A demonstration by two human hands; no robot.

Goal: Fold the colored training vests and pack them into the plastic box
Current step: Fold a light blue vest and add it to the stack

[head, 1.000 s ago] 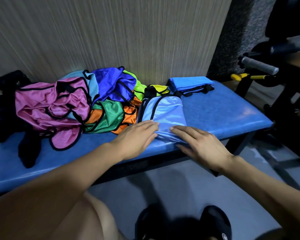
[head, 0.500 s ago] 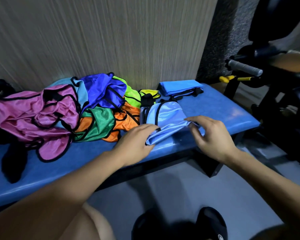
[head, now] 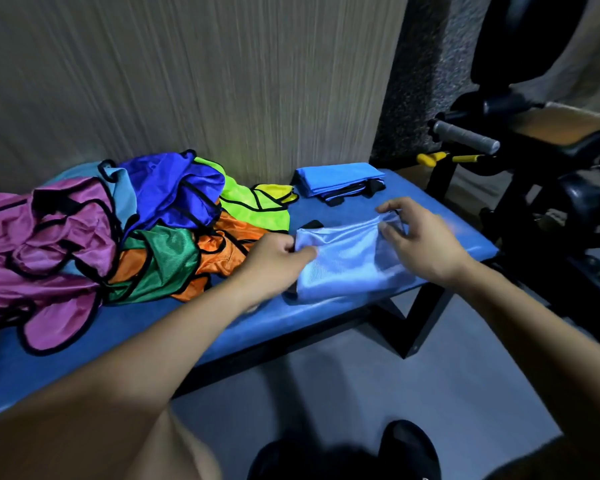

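Light-blue vest [head: 343,265] folded on bench [head: 430,237], near front edge. Left hand [head: 278,259] pinching its left end; right hand [head: 420,240] pinching right end (blurred). Unfolded pile [head: 118,230] lying left.

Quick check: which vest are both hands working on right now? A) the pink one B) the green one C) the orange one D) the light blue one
D: the left hand and right hand each pinch an end of the light blue vest on the bench.
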